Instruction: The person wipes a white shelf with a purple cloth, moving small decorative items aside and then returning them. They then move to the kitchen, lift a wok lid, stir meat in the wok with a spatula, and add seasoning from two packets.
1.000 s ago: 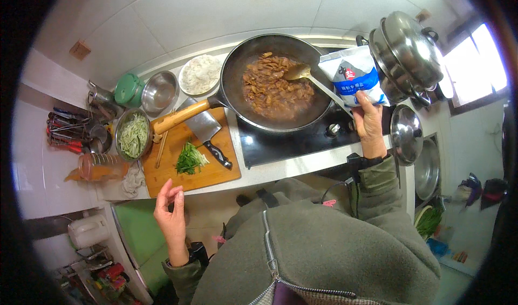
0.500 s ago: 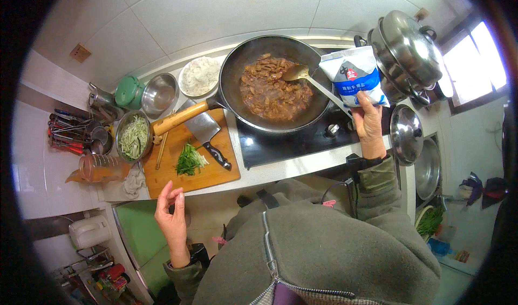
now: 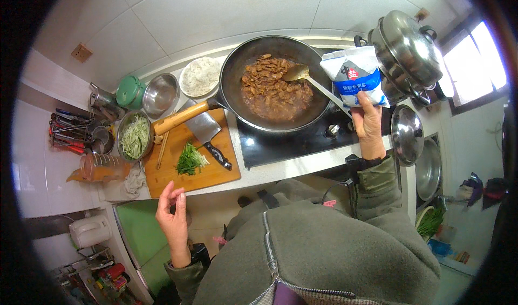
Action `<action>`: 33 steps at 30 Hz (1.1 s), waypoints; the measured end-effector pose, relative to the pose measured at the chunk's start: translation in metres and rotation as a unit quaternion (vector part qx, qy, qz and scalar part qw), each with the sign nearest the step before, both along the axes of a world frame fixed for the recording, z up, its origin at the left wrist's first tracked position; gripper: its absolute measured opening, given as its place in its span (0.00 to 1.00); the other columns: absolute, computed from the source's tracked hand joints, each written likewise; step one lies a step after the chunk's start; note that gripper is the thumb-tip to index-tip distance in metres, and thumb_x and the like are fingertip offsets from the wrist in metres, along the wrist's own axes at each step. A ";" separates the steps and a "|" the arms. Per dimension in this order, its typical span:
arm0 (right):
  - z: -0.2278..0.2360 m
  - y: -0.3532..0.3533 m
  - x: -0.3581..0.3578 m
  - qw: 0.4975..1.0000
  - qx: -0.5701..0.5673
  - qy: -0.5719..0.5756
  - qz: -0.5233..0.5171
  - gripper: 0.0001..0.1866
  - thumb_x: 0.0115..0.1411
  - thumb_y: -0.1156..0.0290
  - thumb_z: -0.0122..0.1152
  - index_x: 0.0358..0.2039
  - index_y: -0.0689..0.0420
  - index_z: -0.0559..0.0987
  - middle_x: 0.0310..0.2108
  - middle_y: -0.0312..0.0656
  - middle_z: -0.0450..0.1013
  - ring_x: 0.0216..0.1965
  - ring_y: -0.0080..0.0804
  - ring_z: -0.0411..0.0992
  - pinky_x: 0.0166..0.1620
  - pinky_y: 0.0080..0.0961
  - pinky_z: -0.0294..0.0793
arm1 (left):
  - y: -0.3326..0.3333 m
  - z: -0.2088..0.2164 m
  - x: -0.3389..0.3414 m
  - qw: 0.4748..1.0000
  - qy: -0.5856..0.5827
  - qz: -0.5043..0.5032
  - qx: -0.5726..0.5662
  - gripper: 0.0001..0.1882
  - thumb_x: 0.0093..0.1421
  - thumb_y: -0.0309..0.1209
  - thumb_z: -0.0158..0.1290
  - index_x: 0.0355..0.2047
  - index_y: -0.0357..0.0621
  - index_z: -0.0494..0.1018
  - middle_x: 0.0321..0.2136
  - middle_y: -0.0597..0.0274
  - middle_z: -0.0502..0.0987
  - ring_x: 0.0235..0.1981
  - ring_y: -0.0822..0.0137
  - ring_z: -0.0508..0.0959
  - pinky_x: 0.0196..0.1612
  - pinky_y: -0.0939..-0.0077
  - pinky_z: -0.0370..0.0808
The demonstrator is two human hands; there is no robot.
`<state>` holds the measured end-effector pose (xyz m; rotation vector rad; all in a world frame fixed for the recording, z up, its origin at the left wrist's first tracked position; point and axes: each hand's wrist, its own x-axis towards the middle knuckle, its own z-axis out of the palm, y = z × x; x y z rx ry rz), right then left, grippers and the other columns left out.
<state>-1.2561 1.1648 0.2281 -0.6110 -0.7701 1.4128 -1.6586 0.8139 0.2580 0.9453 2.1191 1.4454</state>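
In my right hand [image 3: 369,126] is a white, grey and blue bag of salt [image 3: 352,77], held upright beside the wok's right rim. My thumb presses on its front; the other fingers are mostly hidden behind it. A metal spatula [image 3: 300,73] rests in the black wok [image 3: 232,70], its handle running down to the right behind the bag. Sliced brown meat [image 3: 276,92] in sauce covers the wok's bottom. My left hand [image 3: 172,218] hovers in front of the cutting board [image 3: 162,178], holding nothing, fingers loosely bent and apart. Chopped greens [image 3: 190,160] and a cleaver [image 3: 204,129] lie on the board.
The wok's wooden handle [image 3: 181,117] reaches over the board, near chopsticks [image 3: 162,153]. Leftward stand a bowl of shredded vegetable [image 3: 135,136], a steel bowl [image 3: 160,94] and a plate of white food [image 3: 199,77]. A steamer pot [image 3: 407,51] and a lid [image 3: 406,134] are on the right.
My left hand has shifted very slightly to the right. The salt bag and my right hand stay practically where they were.
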 end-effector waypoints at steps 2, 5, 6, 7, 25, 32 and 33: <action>0.000 0.001 0.001 0.998 -0.024 -0.052 -0.015 0.27 0.57 0.83 0.74 0.57 0.56 0.76 0.49 0.37 0.78 0.52 0.31 0.76 0.58 0.34 0.74 | 0.000 0.000 0.000 1.000 0.006 -0.001 -0.002 0.22 0.68 0.26 0.60 0.61 0.35 0.74 0.42 0.62 0.83 0.42 0.75 0.78 0.51 0.77 0.75; -0.001 0.003 0.001 0.997 -0.018 -0.070 -0.011 0.28 0.58 0.80 0.73 0.58 0.55 0.76 0.51 0.38 0.77 0.54 0.34 0.75 0.61 0.39 0.72 | 0.000 0.000 0.001 1.000 0.009 0.001 -0.003 0.22 0.68 0.25 0.60 0.61 0.35 0.74 0.42 0.62 0.83 0.43 0.74 0.78 0.51 0.77 0.75; -0.001 0.003 0.001 0.997 -0.030 -0.070 -0.018 0.27 0.59 0.79 0.74 0.58 0.55 0.76 0.52 0.38 0.77 0.55 0.35 0.75 0.63 0.42 0.71 | -0.001 0.000 0.001 1.000 0.009 0.002 -0.002 0.21 0.68 0.25 0.60 0.61 0.35 0.74 0.42 0.62 0.83 0.43 0.74 0.78 0.51 0.76 0.75; -0.001 0.002 0.000 0.998 -0.016 -0.061 -0.007 0.27 0.59 0.79 0.74 0.58 0.55 0.76 0.52 0.38 0.77 0.55 0.35 0.75 0.62 0.41 0.71 | -0.001 0.000 0.001 1.000 0.008 0.002 -0.002 0.21 0.68 0.25 0.60 0.61 0.35 0.74 0.42 0.62 0.83 0.43 0.74 0.79 0.52 0.76 0.75; -0.008 0.005 0.000 0.998 -0.021 0.034 0.040 0.33 0.60 0.76 0.73 0.65 0.51 0.70 0.60 0.41 0.73 0.62 0.41 0.71 0.67 0.52 0.68 | 0.001 0.000 0.003 1.000 0.003 0.000 0.007 0.22 0.68 0.27 0.61 0.60 0.35 0.74 0.41 0.61 0.84 0.42 0.74 0.79 0.50 0.76 0.75; -0.012 -0.016 -0.020 0.972 -0.097 0.159 0.146 0.41 0.59 0.66 0.76 0.70 0.52 0.65 0.68 0.46 0.68 0.68 0.52 0.65 0.71 0.63 0.63 | 0.010 0.032 0.017 0.997 0.048 -0.025 -0.046 0.20 0.67 0.25 0.61 0.59 0.36 0.76 0.44 0.57 0.85 0.45 0.70 0.81 0.54 0.72 0.77; -0.013 -0.023 -0.028 0.959 -0.150 0.164 0.173 0.42 0.59 0.62 0.76 0.71 0.53 0.65 0.69 0.47 0.66 0.69 0.53 0.64 0.72 0.63 0.61 | 0.010 0.040 0.017 0.996 0.069 -0.045 -0.047 0.21 0.65 0.26 0.62 0.58 0.36 0.77 0.44 0.57 0.85 0.45 0.68 0.82 0.53 0.71 0.77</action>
